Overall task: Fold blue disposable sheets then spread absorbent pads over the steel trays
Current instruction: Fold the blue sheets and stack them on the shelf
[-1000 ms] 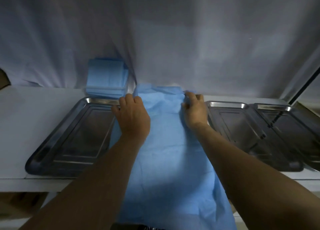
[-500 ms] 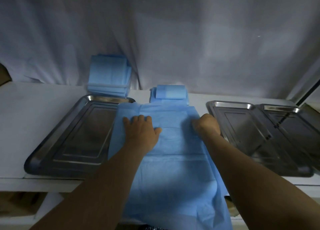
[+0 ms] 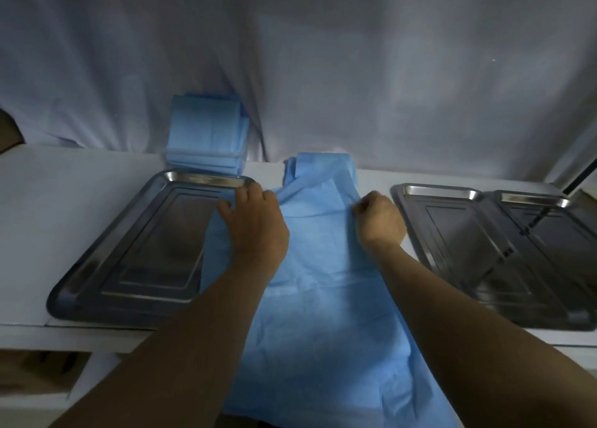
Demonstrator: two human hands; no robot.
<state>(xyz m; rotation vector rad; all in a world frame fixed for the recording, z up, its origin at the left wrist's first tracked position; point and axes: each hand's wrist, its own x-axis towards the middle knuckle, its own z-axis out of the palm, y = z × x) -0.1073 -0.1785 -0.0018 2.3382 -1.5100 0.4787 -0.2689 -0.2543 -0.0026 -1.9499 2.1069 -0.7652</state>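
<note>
Now my left hand [image 3: 255,224] and right hand [image 3: 379,219] both curl their fingers onto the wide blue disposable sheet's [image 3: 326,298] far edge, between two steel trays [image 3: 129,250].

the near end of the blue sheet [image 3: 326,314] is cut off by the bottom edge. the rightmost steel tray [image 3: 555,234] is cropped at the right. fingertips of both hands are hidden.

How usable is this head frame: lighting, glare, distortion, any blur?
Head view: dim, bluish light; bright glare only on the far rims of the left tray and right trays; wide-angle bending of the counter edge; the blue sheet and both hands, left and right, slightly soft.
</note>
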